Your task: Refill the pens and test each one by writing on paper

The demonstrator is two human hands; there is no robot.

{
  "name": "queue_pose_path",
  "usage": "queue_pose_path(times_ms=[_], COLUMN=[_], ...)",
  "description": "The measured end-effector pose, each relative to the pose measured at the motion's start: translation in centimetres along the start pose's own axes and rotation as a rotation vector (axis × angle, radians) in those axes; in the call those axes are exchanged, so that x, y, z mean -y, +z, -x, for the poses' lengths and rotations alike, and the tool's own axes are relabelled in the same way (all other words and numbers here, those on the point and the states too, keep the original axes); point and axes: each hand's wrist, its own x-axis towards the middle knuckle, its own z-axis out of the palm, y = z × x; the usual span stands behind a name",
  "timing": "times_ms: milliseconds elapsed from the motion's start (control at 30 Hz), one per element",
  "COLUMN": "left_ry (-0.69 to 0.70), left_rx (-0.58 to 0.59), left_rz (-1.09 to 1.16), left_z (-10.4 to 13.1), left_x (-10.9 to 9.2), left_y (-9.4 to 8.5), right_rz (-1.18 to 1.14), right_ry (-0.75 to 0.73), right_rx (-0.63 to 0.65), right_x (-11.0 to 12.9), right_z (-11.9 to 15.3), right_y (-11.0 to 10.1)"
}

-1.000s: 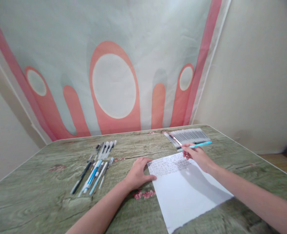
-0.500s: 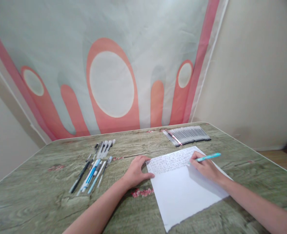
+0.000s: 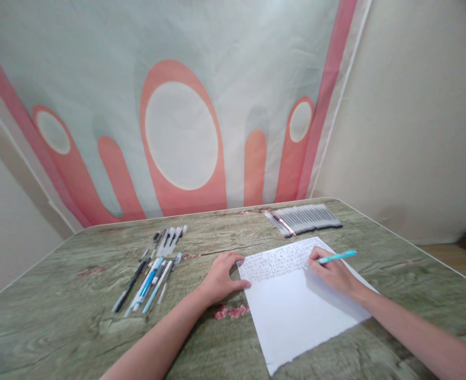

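Note:
A sheet of white paper (image 3: 296, 322) lies at a slant on the table, its upper part covered with rows of dark handwriting and its lower part blank. My right hand (image 3: 330, 272) rests on the sheet and grips a light-blue pen (image 3: 338, 257), with the tip down at the end of the lowest written lines. The pen leans up and to the right. At the paper's left edge lies my left hand (image 3: 225, 279), thumb and fingers spread apart, thumb and fingertips touching the edge.
Several pens (image 3: 151, 282) lie in a group on the left of the wood-patterned table (image 3: 58, 285), with clear caps and pens (image 3: 171, 240) behind them. A row of clear pens or refills (image 3: 308, 219) lies at the back right. A printed cloth (image 3: 233, 105) hangs behind the table.
The pen's upper end has dipped slightly and shifted a little to the left with small movement of my right hand. My left hand and the paper stay in place.

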Motion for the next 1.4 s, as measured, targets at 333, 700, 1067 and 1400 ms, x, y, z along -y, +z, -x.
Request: queue_pose_path(times_ms=[333,700,1067,1400], left_ry=[0.004,0.006,0.01,0.012], left_rx=[-0.006,-0.01,-0.015,-0.022], left_rz=[-0.014,-0.001,-0.006,-0.007], left_z=[0.05,0.05,0.08,0.11], left_x=[0.07,0.04,0.07,0.09], left_y=[0.01,0.04,0.08,0.13], right_rz=[0.001,-0.022,-0.056,-0.041], right_ry=[0.009,0.005,0.007,0.001], right_rx=[0.007,-0.001,0.009,0.007], right_x=[-0.19,-0.23,-0.52,-0.34], right_z=[0.1,0.03,-0.03,0.02], right_y=[-0.03,-0.06,0.01,-0.05])
